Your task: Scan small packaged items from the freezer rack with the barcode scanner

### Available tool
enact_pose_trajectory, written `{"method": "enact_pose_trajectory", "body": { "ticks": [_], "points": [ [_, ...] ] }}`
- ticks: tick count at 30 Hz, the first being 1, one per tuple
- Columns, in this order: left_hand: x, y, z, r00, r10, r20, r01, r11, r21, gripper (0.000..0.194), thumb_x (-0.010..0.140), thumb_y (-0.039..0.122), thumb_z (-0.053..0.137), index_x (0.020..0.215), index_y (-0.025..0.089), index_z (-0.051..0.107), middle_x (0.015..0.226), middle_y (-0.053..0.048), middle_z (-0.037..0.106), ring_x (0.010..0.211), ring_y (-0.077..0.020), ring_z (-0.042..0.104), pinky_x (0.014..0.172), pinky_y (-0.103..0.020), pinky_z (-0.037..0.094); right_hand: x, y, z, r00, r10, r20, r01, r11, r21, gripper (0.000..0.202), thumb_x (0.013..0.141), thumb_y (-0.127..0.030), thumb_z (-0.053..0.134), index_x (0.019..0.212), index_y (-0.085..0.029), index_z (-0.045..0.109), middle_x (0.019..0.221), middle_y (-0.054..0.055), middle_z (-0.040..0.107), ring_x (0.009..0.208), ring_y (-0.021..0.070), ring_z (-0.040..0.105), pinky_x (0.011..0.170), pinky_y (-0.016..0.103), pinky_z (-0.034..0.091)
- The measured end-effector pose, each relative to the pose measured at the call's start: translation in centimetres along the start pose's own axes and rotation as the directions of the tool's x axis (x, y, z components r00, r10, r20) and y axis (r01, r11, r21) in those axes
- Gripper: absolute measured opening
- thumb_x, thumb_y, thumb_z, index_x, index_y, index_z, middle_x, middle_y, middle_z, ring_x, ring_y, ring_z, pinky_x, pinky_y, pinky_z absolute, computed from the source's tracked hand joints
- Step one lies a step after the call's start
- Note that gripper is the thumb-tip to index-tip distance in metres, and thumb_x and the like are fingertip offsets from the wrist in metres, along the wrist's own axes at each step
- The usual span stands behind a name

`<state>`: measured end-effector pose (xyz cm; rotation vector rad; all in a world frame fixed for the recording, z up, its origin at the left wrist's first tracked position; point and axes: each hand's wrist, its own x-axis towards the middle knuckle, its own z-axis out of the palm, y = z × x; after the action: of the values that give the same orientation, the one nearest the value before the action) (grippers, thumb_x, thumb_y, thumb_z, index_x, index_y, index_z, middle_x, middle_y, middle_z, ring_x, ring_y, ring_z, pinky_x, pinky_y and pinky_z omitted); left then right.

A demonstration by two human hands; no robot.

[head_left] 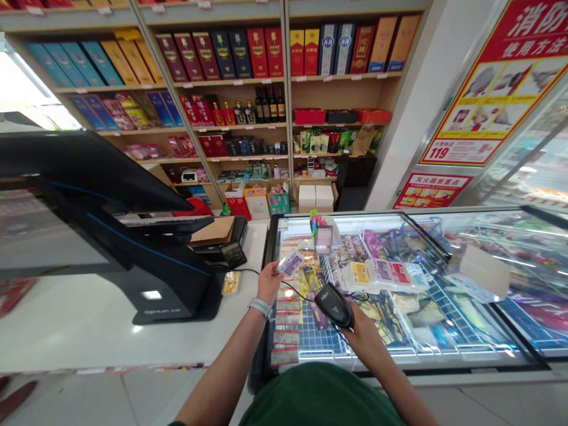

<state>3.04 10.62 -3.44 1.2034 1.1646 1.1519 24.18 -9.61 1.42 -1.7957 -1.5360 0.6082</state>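
My left hand [269,283], with a grey watch band at the wrist, pinches a small clear packet with a purple and white label [291,263] above the freezer's left end. A black handheld barcode scanner [333,305] is in my right hand [362,329], its head pointing up and left toward the packet. The scanner's cable [295,290] runs left to the counter. Clear packs with yellow, purple and red labels [390,271] lie on the freezer's glass top, just beyond the scanner. On the white counter, left of my left hand, sits a small yellow packet [231,283].
The glass-topped freezer [390,367] holds frozen goods in wire baskets. An open white box [481,272] rests on it at right. A black checkout terminal [177,266] stands on the counter [89,331]. Shelves of boxed bottles [224,53] line the back.
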Motion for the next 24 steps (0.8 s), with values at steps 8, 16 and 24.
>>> {"method": "enact_pose_trajectory", "body": {
  "ticks": [8,16,24],
  "points": [
    [-0.21,0.45,0.0,1.0,-0.002,-0.004,0.002,1.0,-0.003,0.037,0.061,0.01,0.068,0.097,0.013,0.065,0.084,-0.005,0.071,0.077,-0.0149,0.064,0.073,-0.026,0.049,0.05,-0.11,0.04,1.0,0.012,0.019,-0.011,1.0,-0.023,0.034,0.072,-0.014,0.05,0.106,-0.018,0.052,0.104,0.01,0.063,0.1,0.0251,0.06,0.088,0.036,0.046],
    [-0.16,0.3,-0.01,1.0,-0.004,0.008,0.004,1.0,-0.01,0.036,0.061,0.01,0.067,0.096,0.013,0.064,0.085,-0.005,0.071,0.074,-0.0141,0.063,0.071,-0.026,0.049,0.13,0.46,0.11,1.0,0.027,0.011,-0.027,0.999,-0.037,0.036,0.073,-0.016,0.051,0.109,-0.017,0.052,0.106,0.011,0.063,0.101,0.0255,0.059,0.088,0.038,0.045],
    [-0.21,0.31,0.11,1.0,-0.014,0.006,0.014,1.0,-0.019,0.036,0.062,0.01,0.067,0.097,0.013,0.063,0.084,-0.004,0.07,0.074,-0.0138,0.063,0.073,-0.026,0.049,0.03,0.54,0.2,1.0,-0.003,-0.031,0.003,1.0,0.002,0.039,0.074,-0.016,0.052,0.113,-0.017,0.053,0.109,0.011,0.064,0.104,0.026,0.059,0.09,0.039,0.046]
  ]
}}
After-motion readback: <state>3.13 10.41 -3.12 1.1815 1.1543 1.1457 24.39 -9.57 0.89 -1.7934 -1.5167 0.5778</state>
